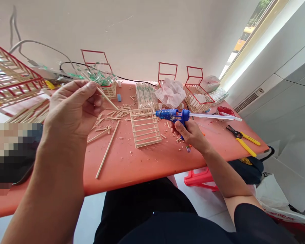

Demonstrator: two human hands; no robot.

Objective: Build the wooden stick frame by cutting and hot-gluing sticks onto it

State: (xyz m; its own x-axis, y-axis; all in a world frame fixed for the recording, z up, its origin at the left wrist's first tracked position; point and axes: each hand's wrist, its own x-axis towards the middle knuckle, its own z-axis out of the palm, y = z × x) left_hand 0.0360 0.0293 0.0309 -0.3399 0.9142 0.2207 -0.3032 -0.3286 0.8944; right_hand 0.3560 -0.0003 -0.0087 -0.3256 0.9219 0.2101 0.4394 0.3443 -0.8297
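Observation:
Pinched between the thumb and fingers of my left hand is a thin wooden stick, slanting down to the right above the table. My right hand grips the handle of a blue hot glue gun, its nozzle pointing left. A long whitish glue stick sticks out of the gun's back end. The nozzle is at the upper right corner of a small slatted wooden frame lying on the table; whether they touch I cannot tell. A longer loose stick lies left of the frame.
Cut stick pieces litter the orange table. Yellow-handled pliers lie at the right edge. Behind are red-trimmed stick baskets, crumpled white plastic and bundled sticks. A larger stick structure stands at left.

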